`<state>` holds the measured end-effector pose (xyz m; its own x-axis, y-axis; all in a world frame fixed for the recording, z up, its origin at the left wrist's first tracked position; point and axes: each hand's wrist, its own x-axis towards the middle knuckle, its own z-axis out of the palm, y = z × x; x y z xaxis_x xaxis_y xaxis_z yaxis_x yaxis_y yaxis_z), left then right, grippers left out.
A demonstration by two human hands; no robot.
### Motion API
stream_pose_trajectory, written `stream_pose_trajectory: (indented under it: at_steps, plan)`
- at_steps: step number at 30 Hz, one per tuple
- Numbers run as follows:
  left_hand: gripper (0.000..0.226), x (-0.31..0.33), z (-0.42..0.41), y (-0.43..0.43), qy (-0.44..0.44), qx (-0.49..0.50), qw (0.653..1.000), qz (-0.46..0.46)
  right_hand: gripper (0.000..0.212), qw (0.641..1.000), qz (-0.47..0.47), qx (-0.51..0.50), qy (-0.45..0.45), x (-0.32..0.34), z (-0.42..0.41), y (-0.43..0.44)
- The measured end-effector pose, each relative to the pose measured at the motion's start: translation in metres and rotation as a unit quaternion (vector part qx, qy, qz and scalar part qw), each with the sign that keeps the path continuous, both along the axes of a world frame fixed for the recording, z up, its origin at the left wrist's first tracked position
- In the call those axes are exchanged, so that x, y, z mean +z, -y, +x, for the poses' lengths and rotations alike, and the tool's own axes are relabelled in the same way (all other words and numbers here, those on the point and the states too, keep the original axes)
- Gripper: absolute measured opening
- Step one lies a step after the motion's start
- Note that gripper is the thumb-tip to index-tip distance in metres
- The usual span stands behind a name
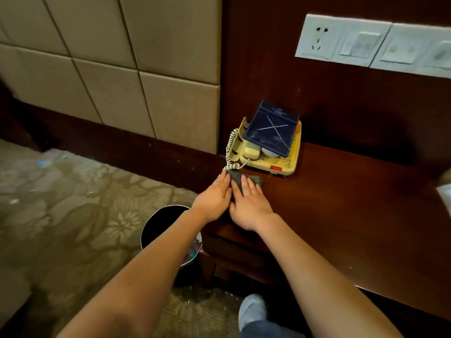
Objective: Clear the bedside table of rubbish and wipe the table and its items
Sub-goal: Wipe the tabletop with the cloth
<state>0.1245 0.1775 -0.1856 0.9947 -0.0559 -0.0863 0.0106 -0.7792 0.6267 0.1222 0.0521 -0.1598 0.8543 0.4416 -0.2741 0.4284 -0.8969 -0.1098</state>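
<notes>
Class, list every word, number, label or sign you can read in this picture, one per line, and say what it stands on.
"X": a pale cross traced over the dark blue pad lying on the telephone.
Small print at that pad's top edge: too small to read.
Red label on the telephone's front: blurred, unreadable.
Wall switch plates: faint marks only, unreadable.

- Left hand [214, 198] lies palm down, fingers straight and together.
- Right hand [249, 207] lies flat just beside it, fingers extended.
- Both forearms reach forward, converging.
</notes>
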Motion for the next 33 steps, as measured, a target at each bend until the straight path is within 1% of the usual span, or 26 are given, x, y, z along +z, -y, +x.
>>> stream_pose_trajectory:
  at_steps: [2, 4, 5, 9, 14, 16, 19, 21, 23, 25, 27, 30, 32, 33]
  plan:
    - [0.046, -0.002, 0.012, -0.004, -0.020, 0.075, 0.992, -0.103, 0.062, 1.000, 0.001, 0.002, -0.001, -0.001, 0.008, -0.011]
    - [0.038, 0.000, 0.019, -0.007, -0.044, 0.136, 0.966, -0.214, 0.062, 1.000, 0.003, 0.000, -0.001, -0.002, 0.011, -0.019]
    - [0.035, 0.002, 0.019, -0.008, -0.052, 0.149, 0.955, -0.251, 0.062, 1.000, 0.004, 0.000, -0.001, -0.003, 0.011, -0.020]
    - [0.028, 0.001, 0.003, -0.010, -0.057, 0.147, 0.944, -0.290, 0.060, 1.000, 0.006, 0.009, 0.002, -0.004, 0.006, -0.020]
    - [0.027, -0.001, -0.034, -0.013, -0.091, 0.201, 0.910, -0.352, 0.058, 0.999, 0.025, 0.029, 0.005, -0.006, -0.023, -0.027]
    - [0.029, -0.001, -0.051, -0.012, -0.092, 0.211, 0.908, -0.350, 0.058, 0.999, 0.032, 0.038, 0.008, -0.005, -0.037, -0.030]
    - [0.031, -0.002, -0.080, -0.009, -0.094, 0.252, 0.891, -0.366, 0.058, 0.998, 0.038, 0.052, 0.013, -0.006, -0.062, -0.034]
    - [0.031, -0.002, -0.099, -0.002, -0.068, 0.259, 0.895, -0.356, 0.061, 0.998, 0.026, 0.059, 0.026, -0.009, -0.078, -0.034]
    - [0.036, -0.002, -0.117, 0.011, -0.035, 0.266, 0.903, -0.336, 0.070, 0.997, 0.007, 0.067, 0.038, -0.011, -0.092, -0.030]
    - [0.040, -0.003, -0.130, 0.025, -0.014, 0.288, 0.897, -0.336, 0.076, 0.996, -0.010, 0.078, 0.050, -0.011, -0.102, -0.024]
    - [0.044, -0.001, -0.138, 0.041, -0.014, 0.324, 0.864, -0.385, 0.077, 0.994, -0.017, 0.085, 0.066, -0.009, -0.110, -0.014]
    - [0.051, 0.012, -0.143, 0.066, -0.027, 0.381, 0.802, -0.459, 0.075, 0.992, -0.024, 0.094, 0.076, -0.006, -0.114, 0.006]
    - [0.051, 0.022, -0.150, 0.081, -0.027, 0.385, 0.787, -0.482, 0.077, 0.992, -0.025, 0.096, 0.082, -0.007, -0.117, 0.018]
    - [0.051, 0.026, -0.152, 0.087, -0.031, 0.380, 0.783, -0.492, 0.079, 0.990, -0.046, 0.100, 0.086, -0.008, -0.118, 0.022]
